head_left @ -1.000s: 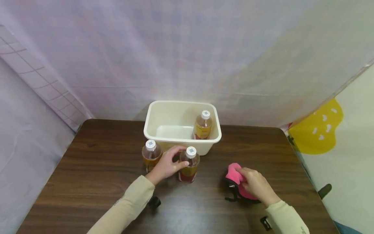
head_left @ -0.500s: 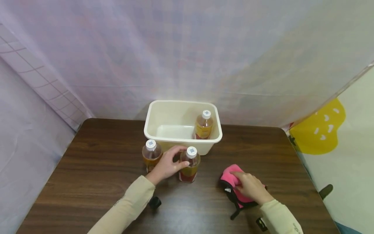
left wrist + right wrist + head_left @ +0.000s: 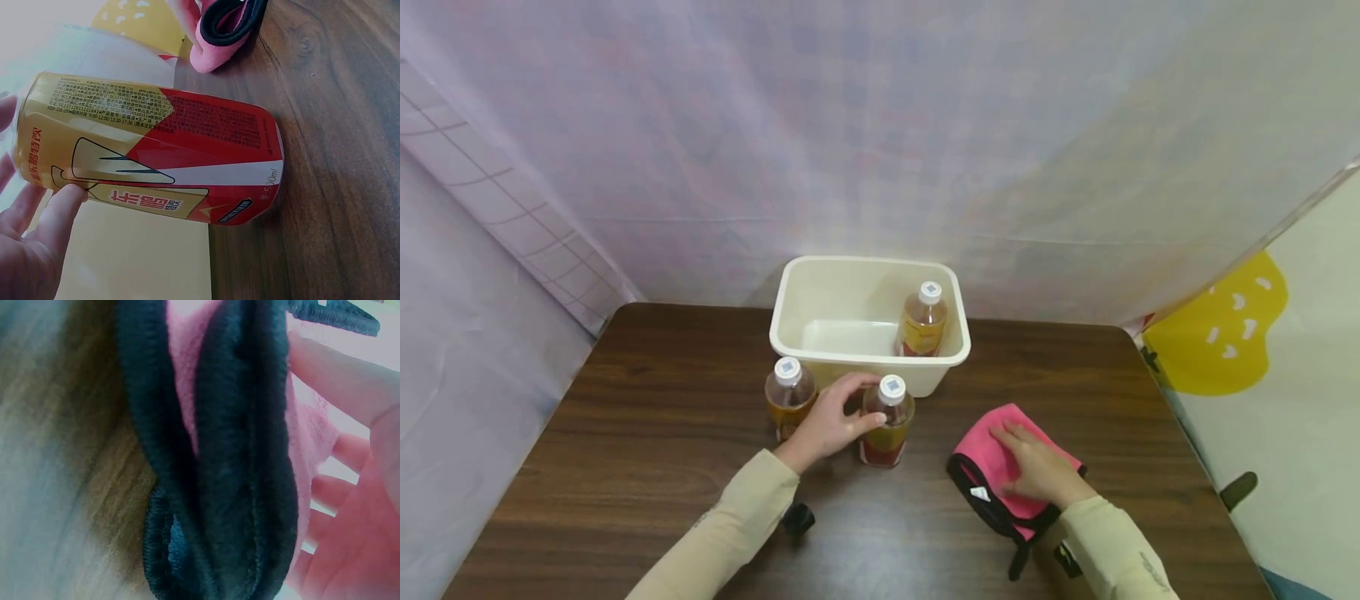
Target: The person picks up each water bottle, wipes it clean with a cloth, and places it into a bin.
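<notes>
My left hand [image 3: 829,423] holds an upright drink bottle [image 3: 883,440] with a white cap on the table in front of the cream bin [image 3: 842,359]. In the left wrist view the bottle's red and yellow label [image 3: 212,140] shows, with my thumb against its side. To the right, my right hand [image 3: 1039,471] rests on a folded pink fleece cloth [image 3: 981,440] with black edging, a small white tag and a black strap end. The right wrist view has the black edging [image 3: 231,462] up close, with thumb and fairly straight fingers along the pink fabric.
A second bottle [image 3: 788,408] stands left of my left hand. One more bottle [image 3: 922,323] stands inside the bin at its right end. A small black object [image 3: 798,519] lies near my left forearm, and a black clip-like piece [image 3: 1066,558] by my right sleeve.
The pink cloth has gone from bunched in my right fingers to spread flatter on the table, turned slightly. My right fingers have straightened over it. Left hand and bottles stay put.
</notes>
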The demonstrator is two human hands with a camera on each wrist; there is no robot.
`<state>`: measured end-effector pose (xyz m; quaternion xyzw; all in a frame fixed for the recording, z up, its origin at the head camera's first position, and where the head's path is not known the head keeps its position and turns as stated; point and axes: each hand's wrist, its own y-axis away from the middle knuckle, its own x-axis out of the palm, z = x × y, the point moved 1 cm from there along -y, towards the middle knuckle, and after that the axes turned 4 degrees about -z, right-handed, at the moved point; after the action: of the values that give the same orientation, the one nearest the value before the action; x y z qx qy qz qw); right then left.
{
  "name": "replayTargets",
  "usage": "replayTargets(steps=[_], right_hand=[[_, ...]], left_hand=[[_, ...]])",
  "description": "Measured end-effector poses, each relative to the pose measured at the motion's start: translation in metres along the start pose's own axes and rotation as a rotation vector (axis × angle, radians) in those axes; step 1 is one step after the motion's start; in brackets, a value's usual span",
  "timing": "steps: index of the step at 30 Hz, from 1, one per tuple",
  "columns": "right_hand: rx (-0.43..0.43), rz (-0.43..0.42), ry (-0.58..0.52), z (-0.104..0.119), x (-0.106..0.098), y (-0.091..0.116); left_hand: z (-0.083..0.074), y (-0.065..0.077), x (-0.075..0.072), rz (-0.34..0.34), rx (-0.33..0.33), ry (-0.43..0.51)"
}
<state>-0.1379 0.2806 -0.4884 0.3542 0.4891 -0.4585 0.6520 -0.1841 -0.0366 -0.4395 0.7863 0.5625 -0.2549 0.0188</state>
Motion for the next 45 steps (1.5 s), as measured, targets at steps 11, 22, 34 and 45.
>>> replayTargets(steps=[11, 22, 34, 45], right_hand=[[0.046, 0.064, -0.038, -0.004, 0.001, -0.007], [-0.115, -0.118, -0.043, 0.006, -0.022, -0.008], [-0.261, -0.359, 0.001, 0.033, -0.077, -0.035], [-0.336, -0.416, 0.017, 0.049, -0.094, -0.08]], left_hand=[[0.0, -0.002, -0.001, 0.0, -0.002, -0.011], [0.003, -0.001, -0.002, -0.005, 0.005, -0.028], [0.004, -0.003, -0.002, -0.019, 0.028, -0.042], [0.003, -0.005, 0.0, -0.009, 0.043, -0.031]])
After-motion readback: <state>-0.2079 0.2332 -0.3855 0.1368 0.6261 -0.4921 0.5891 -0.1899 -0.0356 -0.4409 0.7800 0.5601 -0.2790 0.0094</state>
